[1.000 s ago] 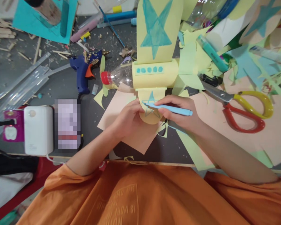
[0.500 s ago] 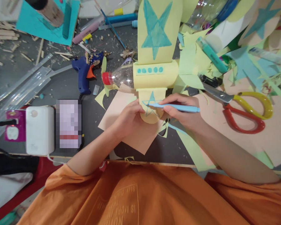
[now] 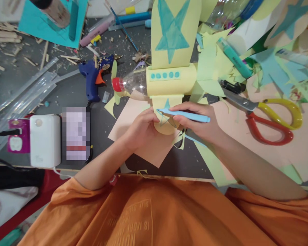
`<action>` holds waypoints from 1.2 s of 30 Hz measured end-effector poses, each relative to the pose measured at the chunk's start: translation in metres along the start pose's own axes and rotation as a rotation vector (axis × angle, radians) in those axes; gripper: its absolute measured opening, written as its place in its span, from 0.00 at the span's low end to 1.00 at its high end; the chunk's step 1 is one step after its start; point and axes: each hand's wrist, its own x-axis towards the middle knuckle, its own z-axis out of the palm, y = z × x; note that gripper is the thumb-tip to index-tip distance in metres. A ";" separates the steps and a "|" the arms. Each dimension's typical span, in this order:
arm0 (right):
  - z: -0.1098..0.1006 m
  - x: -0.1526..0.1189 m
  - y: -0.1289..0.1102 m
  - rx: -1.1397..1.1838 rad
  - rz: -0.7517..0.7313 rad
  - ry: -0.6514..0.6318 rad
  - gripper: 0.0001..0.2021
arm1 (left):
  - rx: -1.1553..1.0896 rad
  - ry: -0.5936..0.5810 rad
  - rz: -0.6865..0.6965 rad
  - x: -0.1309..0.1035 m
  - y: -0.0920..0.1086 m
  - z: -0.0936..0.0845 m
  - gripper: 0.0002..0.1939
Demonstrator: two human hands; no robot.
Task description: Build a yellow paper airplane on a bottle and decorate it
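Note:
A plastic bottle (image 3: 136, 82) with a red cap lies on its side, wrapped in yellow paper with a strip of blue dots. From it a large yellow paper wing (image 3: 195, 34) with a blue star extends upward. A smaller yellow wing (image 3: 160, 102) with a partly coloured star outline points toward me. My left hand (image 3: 145, 126) pinches this smaller wing's left edge. In my right hand (image 3: 200, 119) is a light blue marker (image 3: 192, 115), its tip on the star's upper left point.
Scissors (image 3: 251, 106) with yellow and red handles lie at the right among paper scraps. A blue glue gun (image 3: 91, 80), clear glue sticks (image 3: 28, 92), a white charger (image 3: 45, 140) and a phone (image 3: 75, 133) are at the left. A teal marker (image 3: 234, 58) lies upper right.
My right hand has shifted slightly left and up, moving the marker tip from the star's middle to its left point. My left hand still holds the wing.

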 end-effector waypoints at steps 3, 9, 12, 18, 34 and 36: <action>0.000 0.000 -0.001 -0.013 0.003 0.004 0.07 | -0.013 -0.051 0.000 0.001 0.001 0.001 0.10; -0.001 -0.001 -0.003 -0.062 -0.005 0.040 0.05 | -0.049 -0.033 -0.001 0.001 0.002 0.003 0.09; -0.002 -0.001 -0.003 -0.099 -0.018 0.031 0.05 | -0.027 -0.025 -0.009 0.000 0.002 0.003 0.10; -0.005 -0.001 0.000 -0.053 -0.021 0.019 0.06 | 0.001 -0.014 -0.010 0.001 -0.001 0.001 0.09; -0.001 0.001 0.000 -0.080 -0.023 0.024 0.09 | 0.004 0.011 0.004 0.000 0.000 0.000 0.10; -0.001 0.000 0.000 -0.093 -0.028 0.024 0.09 | 0.009 0.015 0.003 0.000 -0.001 -0.001 0.10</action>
